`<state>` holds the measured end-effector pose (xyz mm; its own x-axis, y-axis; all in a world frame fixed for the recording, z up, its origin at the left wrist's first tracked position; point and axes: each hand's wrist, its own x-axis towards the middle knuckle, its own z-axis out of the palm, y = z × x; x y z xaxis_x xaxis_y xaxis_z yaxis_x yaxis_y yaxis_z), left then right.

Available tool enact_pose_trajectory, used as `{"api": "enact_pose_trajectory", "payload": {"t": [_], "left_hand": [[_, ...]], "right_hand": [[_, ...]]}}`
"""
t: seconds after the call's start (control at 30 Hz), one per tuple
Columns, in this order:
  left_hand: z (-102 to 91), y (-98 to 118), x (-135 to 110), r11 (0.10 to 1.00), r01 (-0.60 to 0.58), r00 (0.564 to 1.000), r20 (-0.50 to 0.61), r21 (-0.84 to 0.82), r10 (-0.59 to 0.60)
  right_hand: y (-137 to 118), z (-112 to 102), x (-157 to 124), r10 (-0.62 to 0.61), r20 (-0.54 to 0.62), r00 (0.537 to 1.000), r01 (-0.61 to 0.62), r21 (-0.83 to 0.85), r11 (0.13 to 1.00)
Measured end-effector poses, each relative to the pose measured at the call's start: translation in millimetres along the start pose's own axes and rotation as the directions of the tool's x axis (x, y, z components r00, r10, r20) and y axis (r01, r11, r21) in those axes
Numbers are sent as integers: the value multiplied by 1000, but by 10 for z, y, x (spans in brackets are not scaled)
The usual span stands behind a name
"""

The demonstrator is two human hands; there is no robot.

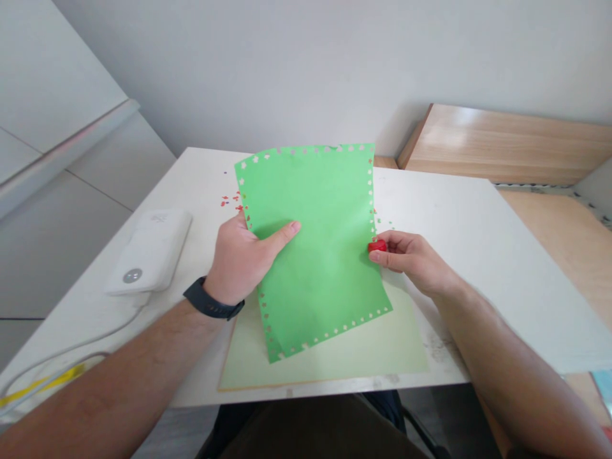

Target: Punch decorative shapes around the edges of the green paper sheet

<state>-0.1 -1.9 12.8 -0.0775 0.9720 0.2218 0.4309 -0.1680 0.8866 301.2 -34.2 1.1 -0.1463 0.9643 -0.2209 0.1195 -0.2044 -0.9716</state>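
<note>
A sheet of green paper (315, 255) is held up above the table, tilted a little. Small shaped holes run along its edges, with an unpunched stretch low on the right side. My left hand (243, 258) grips the left edge, thumb flat on the front and fingers hidden behind. Between the thumb and fingers of my right hand (406, 255) is a small red craft punch (377, 246), set at the paper's right edge. Beneath the sheet lies a pale green paper or board (363, 354) on the table.
Red paper bits (231, 200) lie left of the sheet, and green bits (385, 221) to its right. A white power bank-like device (152, 252) with a cable sits on the white table (454, 217). Behind stands a wooden panel (507, 143).
</note>
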Motion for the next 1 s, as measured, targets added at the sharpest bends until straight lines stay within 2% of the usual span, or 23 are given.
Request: {"api": "enact_pose_trajectory", "payload": {"t": [1.0], "left_hand": [[-11,3,-12,1000,2,1000,13,-21,-1]], "right_hand": [[18,6,-13,13,2,1000,-13,-2,1000]]}}
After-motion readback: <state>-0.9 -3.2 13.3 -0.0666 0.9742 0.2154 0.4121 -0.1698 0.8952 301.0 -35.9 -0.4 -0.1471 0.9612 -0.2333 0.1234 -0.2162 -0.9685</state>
